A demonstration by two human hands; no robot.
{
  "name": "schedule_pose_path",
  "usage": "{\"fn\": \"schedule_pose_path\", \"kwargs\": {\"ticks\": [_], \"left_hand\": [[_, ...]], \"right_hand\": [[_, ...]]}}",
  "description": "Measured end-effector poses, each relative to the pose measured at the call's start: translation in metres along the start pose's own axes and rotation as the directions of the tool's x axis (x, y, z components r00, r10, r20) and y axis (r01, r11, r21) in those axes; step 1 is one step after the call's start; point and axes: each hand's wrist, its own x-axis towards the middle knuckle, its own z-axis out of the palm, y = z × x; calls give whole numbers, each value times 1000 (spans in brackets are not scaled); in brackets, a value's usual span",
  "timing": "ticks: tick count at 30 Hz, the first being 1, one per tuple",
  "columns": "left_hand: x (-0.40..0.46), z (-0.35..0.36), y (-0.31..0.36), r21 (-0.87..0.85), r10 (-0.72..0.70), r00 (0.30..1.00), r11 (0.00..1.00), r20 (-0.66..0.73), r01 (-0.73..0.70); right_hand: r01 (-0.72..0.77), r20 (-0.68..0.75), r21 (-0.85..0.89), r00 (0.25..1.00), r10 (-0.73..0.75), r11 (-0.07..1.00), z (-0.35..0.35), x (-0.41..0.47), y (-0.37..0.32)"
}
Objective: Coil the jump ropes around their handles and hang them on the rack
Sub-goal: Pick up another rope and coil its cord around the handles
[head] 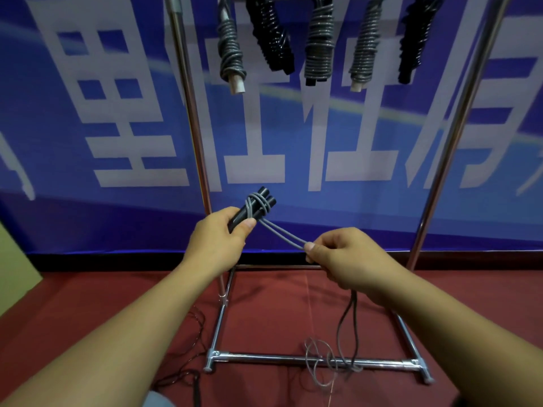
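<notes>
My left hand [219, 240] grips two black jump-rope handles [258, 202] held side by side, with a few turns of grey rope [282, 236] wound near their far end. My right hand [343, 254] pinches the doubled grey rope a short way from the handles and holds it taut. The remaining rope hangs below my right hand and lies in loose loops [326, 359] on the floor over the rack's base bar. Several coiled jump ropes [318, 45] hang from the top of the rack [191, 118].
The chrome rack's uprights stand left and right [458, 118], and its base frame [308, 359] lies on the red carpet. A blue banner with large white characters fills the background. Another dark rope [188, 374] lies on the floor at lower left.
</notes>
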Motion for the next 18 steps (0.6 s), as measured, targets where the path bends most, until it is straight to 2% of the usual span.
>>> {"fn": "schedule_pose_path", "kwargs": {"ticks": [4, 8, 13, 16, 18], "left_hand": [[1, 8, -5, 98, -1, 995, 995, 104, -9], [2, 16, -3, 153, -16, 969, 988, 248, -22], [-7, 21, 10, 256, -29, 837, 957, 546, -134], [-12, 25, 11, 211, -18, 776, 966, 630, -149], [-14, 27, 10, 182, -16, 750, 973, 661, -140]], "right_hand": [[-18, 67, 187, 998, 5, 982, 1, -2, -4], [48, 39, 248, 998, -59, 968, -4, 0, -1], [45, 7, 213, 999, -48, 976, -6, 0, 1], [-27, -43, 274, 998, 40, 961, -7, 3, 2], [-82, -14, 338, 996, 92, 938, -8, 4, 2]]}}
